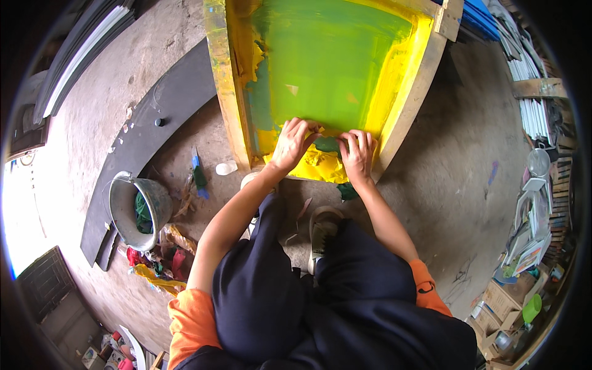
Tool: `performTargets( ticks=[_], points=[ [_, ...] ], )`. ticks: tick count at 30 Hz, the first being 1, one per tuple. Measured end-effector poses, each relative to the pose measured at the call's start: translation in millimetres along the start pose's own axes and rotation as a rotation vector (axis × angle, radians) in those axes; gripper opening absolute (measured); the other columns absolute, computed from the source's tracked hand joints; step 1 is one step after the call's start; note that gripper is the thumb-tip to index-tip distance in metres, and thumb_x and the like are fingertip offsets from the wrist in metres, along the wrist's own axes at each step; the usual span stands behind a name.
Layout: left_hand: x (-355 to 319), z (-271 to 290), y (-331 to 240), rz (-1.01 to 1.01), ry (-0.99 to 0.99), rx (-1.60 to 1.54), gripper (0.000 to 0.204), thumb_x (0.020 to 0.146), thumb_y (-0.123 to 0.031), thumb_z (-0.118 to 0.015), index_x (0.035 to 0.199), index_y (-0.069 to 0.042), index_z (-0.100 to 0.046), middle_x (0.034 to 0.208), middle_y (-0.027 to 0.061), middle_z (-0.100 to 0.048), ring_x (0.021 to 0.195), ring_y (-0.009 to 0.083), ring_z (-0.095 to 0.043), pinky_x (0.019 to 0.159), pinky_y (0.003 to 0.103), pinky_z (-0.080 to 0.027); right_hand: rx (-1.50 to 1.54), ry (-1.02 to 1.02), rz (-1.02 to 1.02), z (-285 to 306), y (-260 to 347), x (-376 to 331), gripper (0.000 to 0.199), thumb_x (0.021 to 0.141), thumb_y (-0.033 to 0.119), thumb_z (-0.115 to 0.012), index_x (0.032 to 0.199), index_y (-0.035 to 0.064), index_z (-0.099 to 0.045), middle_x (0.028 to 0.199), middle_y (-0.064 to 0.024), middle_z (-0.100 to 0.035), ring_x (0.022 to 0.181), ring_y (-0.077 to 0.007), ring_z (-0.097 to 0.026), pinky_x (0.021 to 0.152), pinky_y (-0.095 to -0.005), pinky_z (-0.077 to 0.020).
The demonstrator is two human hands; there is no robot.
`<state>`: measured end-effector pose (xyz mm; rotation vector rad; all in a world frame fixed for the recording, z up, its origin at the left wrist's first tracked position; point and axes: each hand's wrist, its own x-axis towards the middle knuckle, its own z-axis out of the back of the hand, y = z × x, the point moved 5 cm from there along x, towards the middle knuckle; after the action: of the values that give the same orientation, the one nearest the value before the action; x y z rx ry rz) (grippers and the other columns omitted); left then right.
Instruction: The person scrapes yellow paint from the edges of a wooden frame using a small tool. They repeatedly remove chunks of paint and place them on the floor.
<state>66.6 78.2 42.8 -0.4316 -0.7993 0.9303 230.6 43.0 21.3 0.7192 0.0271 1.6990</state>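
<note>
While the person squats on the concrete floor (pixel 456 185), both hands are down at the near edge of a big wooden frame (pixel 412 102) lying flat, its mesh (pixel 327 61) smeared green in the middle and yellow round the sides. The left hand (pixel 293 143) has its fingers curled and pinched on what looks like crumpled yellow tape (pixel 320 166) along that near edge. The right hand (pixel 357 154) sits just beside it, fingers bent and pressing down on the same yellow stuff; can't tell if it's really gripping or just pushing. A dark green patch (pixel 327 144) shows between the two hands.

Off to the left there's a metal bucket (pixel 139 209) with green rag inside, near a pile of coloured scraps (pixel 157 262). A small white cup (pixel 226 167) lies by the frame's corner. A long dark board (pixel 148 139) runs past the bucket. Shelves (pixel 536 92) of stacked sheets are on the right, well apart.
</note>
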Motion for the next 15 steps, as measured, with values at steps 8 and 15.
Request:
performTargets(
  ticks=[8, 15],
  points=[
    [-23.8, 21.9, 19.6, 0.16, -0.075, -0.013, 0.021, 0.079, -0.002, -0.062, 0.096, -0.001, -0.049, 0.08, 0.013, -0.056, 0.076, 0.0306, -0.055, 0.066, 0.038, -0.046, 0.02, -0.036, -0.109, 6.2, 1.6, -4.1, 0.011, 0.079, 0.016, -0.066, 0.086, 0.0122, -0.059, 0.089, -0.0036, -0.054, 0.088, -0.0239, -0.051, 0.079, -0.0376, -0.0374],
    [-67.6, 44.4, 40.0, 0.287, -0.055, -0.009, 0.012, 0.082, -0.005, -0.059, 0.09, -0.002, -0.051, 0.077, 0.013, -0.053, 0.074, 0.0324, -0.053, 0.065, 0.039, -0.045, -0.004, -0.019, -0.091, 2.7, 13.9, -4.8, 0.012, 0.08, 0.018, -0.065, 0.088, 0.0119, -0.059, 0.089, -0.0046, -0.052, 0.089, -0.0246, -0.05, 0.08, -0.0399, -0.0364]
  ],
)
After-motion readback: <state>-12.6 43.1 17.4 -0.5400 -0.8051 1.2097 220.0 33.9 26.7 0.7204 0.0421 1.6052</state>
